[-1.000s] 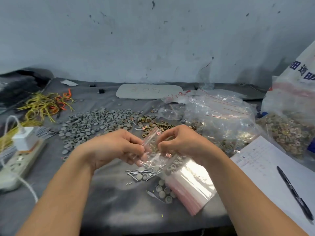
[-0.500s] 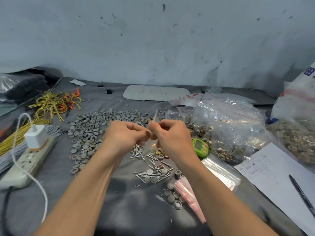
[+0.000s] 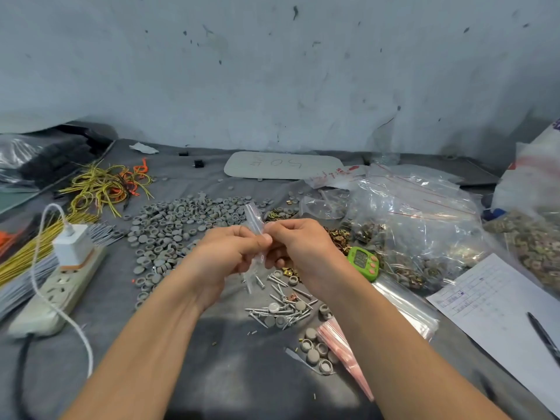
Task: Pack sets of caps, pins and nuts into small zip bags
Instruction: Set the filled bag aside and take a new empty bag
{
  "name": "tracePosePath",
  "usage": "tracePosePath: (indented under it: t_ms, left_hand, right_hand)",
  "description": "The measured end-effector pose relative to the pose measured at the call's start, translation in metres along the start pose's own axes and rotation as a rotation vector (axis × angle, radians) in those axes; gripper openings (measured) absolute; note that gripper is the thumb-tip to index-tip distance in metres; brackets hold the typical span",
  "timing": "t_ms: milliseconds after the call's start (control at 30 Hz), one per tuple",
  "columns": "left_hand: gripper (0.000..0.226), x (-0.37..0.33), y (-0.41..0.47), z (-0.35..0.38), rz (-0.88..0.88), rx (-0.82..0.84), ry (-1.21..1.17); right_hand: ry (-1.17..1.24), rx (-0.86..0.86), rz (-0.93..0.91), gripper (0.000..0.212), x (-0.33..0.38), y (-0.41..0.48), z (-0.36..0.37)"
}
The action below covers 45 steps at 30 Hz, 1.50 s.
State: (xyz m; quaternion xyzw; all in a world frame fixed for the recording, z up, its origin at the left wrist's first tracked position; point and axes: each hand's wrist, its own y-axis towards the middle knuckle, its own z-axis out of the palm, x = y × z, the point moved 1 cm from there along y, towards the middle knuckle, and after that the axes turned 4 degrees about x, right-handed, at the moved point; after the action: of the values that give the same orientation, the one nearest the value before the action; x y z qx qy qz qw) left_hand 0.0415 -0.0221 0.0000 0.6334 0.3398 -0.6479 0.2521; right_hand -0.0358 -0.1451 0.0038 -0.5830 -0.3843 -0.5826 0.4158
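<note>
Head camera gives me both hands meeting above the middle of the grey table (image 3: 212, 374). My left hand (image 3: 230, 253) and right hand (image 3: 300, 250) each pinch the same small zip bag (image 3: 255, 221) between thumb and curled fingers — knuckles almost touching, the bag squeezed edge-on between them. What the next move turns on is the bag's long axis. It runs away from me, nearly upright: one end pokes up above the fingers toward the heap of caps (image 3: 181, 219), the other trails down just above the loose pins (image 3: 281, 310). A faint red trace near the upper end makes me think the zip is there, though I can't be sure, and I can't tell whether anything is inside. Neither hand is nearer — both grip the bag's middle. The brass nuts (image 3: 336, 236) lie just beyond my right hand, so I judge that hand should let go to fetch parts while the left holds the bag mouth-up.
</note>
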Motion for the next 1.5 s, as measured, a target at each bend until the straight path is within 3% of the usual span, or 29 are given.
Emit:
tracePosePath:
  t_ms: [233,367,567,900,1100,1267,1500]
  left_hand:
    - [0.045,-0.002,0.0,-0.003,-0.047,0.093,-0.049]
    - [0.039,0.0,0.0,-0.001,-0.028,0.096,-0.103]
    - [0.034,0.001,-0.002,-0.003,0.086,0.046,0.189]
    - [0.029,-0.004,-0.01,-0.01,0.097,0.15,0.29]
    - [0.034,-0.009,-0.013,-0.001,0.126,0.193,0.295]
    - [0.031,-0.008,-0.014,-0.001,0.112,0.249,0.322]
    - [0.026,-0.007,-0.012,0.002,0.067,0.131,0.408]
  right_hand:
    - [-0.067,-0.05,0.026,0.01,0.003,0.0,0.0]
    - [-0.153,-0.107,-0.01,0.02,0.005,0.004,-0.003]
    - [-0.336,-0.037,-0.111,0.022,0.001,0.006,-0.007]
    - [-0.406,0.045,-0.068,0.026,0.001,0.0,-0.013]
    - [-0.397,0.029,-0.047,0.031,0.002,-0.002,-0.018]
    - [-0.307,0.112,-0.023,0.028,0.002,-0.006,-0.02]
    - [-0.443,0.032,-0.02,0.02,0.001,-0.011,-0.021]
